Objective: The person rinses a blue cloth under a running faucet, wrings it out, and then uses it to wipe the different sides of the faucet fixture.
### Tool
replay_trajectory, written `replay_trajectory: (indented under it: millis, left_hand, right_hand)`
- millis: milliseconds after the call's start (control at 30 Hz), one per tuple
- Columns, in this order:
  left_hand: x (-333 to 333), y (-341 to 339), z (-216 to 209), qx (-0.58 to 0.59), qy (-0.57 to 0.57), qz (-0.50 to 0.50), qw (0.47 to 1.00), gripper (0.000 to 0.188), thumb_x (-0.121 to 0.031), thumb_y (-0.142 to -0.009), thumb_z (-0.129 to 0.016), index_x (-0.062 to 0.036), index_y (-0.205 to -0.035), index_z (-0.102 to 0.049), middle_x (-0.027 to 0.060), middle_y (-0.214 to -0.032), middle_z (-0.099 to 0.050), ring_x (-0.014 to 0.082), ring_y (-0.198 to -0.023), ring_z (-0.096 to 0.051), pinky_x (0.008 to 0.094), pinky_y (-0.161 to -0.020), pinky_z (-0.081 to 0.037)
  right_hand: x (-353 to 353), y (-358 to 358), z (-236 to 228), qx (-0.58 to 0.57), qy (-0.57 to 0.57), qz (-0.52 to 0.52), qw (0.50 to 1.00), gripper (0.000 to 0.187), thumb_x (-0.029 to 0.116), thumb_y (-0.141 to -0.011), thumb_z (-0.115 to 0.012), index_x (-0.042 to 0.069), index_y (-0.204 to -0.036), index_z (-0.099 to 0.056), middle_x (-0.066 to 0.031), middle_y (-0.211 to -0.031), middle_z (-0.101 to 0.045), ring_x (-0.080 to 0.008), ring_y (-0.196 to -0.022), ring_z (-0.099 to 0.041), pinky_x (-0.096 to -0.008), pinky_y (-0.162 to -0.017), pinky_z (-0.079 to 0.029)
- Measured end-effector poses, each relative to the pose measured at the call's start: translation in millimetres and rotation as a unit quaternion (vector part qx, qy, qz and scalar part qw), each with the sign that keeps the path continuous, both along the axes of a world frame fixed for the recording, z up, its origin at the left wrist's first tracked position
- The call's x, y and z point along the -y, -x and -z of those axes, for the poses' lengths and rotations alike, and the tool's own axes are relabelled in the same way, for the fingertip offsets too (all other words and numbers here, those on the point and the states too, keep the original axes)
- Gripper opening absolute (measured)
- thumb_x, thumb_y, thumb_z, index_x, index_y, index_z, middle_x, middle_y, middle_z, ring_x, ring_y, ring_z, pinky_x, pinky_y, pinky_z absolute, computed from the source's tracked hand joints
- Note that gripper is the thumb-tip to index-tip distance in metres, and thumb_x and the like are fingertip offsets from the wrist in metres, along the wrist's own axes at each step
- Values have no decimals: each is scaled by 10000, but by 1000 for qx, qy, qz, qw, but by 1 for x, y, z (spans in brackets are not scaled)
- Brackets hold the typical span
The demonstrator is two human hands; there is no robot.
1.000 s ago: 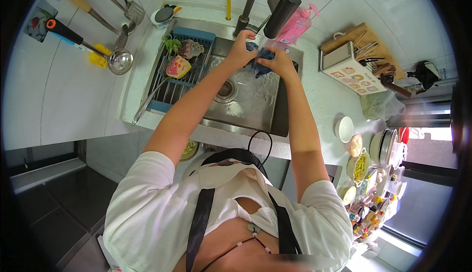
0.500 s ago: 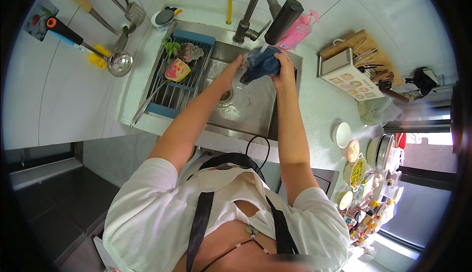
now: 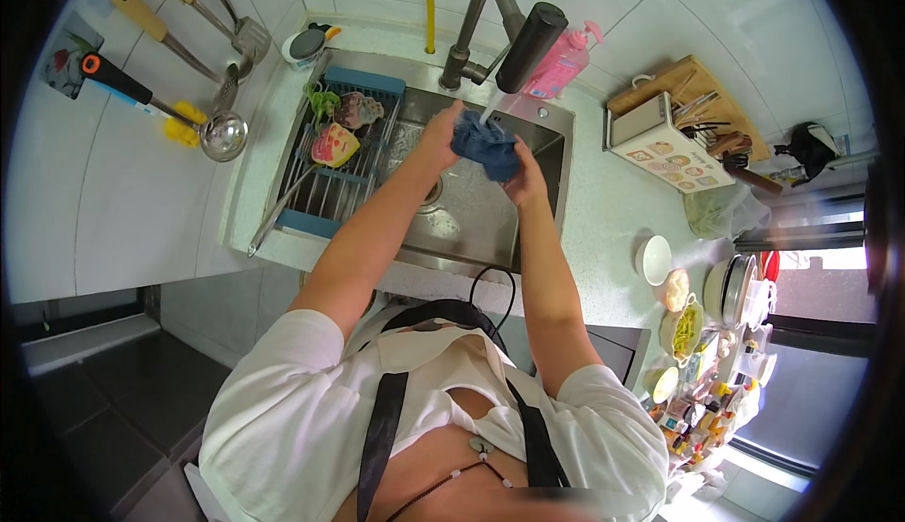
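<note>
A wet dark blue cloth [image 3: 485, 148] is stretched between my two hands over the steel sink [image 3: 471, 230]. A stream of water from the dark grey tap [image 3: 534, 49] falls onto it. My left hand [image 3: 442, 137] grips the cloth's left side, and my right hand [image 3: 526, 179] has hold of its lower right corner. Some of my fingers are hidden behind the cloth. Left of my left hand, a blue-framed drying rack [image 3: 316, 223] lies across the sink, carrying a pink and yellow sponge [image 3: 336, 145], a greyish-pink scrubber [image 3: 359, 110] and a green leafy piece [image 3: 324, 102].
A pink pump bottle [image 3: 562, 62] stands behind the tap. Ladle [image 3: 224, 135] and spatulas hang on the left wall. On the right counter are a utensil holder [image 3: 667, 149], a white bowl [image 3: 653, 260] and several dishes. A long metal-handled utensil [image 3: 273, 220] leans over the rack's front edge.
The cloth has come down and slightly left, opening out from a bunched, hanging shape. My right hand has dropped lower with it, and the water now visibly strikes the cloth.
</note>
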State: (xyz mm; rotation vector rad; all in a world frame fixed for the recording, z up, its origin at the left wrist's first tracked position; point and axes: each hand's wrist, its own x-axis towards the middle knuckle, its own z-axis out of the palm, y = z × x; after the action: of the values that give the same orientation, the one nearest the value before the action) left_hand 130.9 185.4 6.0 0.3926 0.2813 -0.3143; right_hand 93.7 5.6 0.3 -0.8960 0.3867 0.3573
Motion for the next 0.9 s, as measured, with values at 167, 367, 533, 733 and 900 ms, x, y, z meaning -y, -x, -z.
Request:
replay_trajectory:
  millis: [167,367,533,733,900]
  left_hand:
    - [14,6,-32,-118,-5,5,993,247,-305,-845,-515,-59,-864,-513,116,-841,-578,252,-755,-588,415,-709,-492]
    - [9,13,-50,-115,19,42,992,258,-294,-851,-486,-43,-867,-542,130,-871,-584,273,-778,-588,434,-751,-480]
    - [-11,-4,-29,-65,12,33,997,233,-265,-825,-528,-41,-877,-555,105,-839,-594,245,-740,-589,402,-694,-492]
    - [-45,-6,-8,-50,-291,-31,955,160,-113,-795,-567,-112,-954,-568,62,-869,-581,188,-763,-565,392,-679,-468]
    - [-37,8,21,-84,-406,15,910,173,-227,-826,-550,-154,-983,-565,65,-1000,-538,229,-907,-510,473,-746,-419]
  right_hand:
    - [-9,11,29,-76,49,-15,996,589,480,-768,-550,267,-1281,-353,-26,-1387,-205,-241,-1293,-119,-536,-964,-218]
    - [-42,8,13,5,-166,-93,982,681,612,-747,-476,201,-1274,-343,-38,-1324,-345,-243,-1219,-321,-496,-953,-286]
    - [-30,6,2,-12,-50,-95,994,593,507,-725,-601,165,-1184,-446,-29,-1115,-525,-186,-992,-507,-383,-821,-415]
    - [-10,5,-41,79,290,-182,936,403,229,-696,-696,44,-1020,-542,-47,-905,-582,-127,-769,-547,-260,-686,-445]
    - [-19,1,-70,177,309,-113,928,338,137,-677,-687,4,-960,-561,-51,-860,-585,-121,-742,-551,-239,-673,-451]
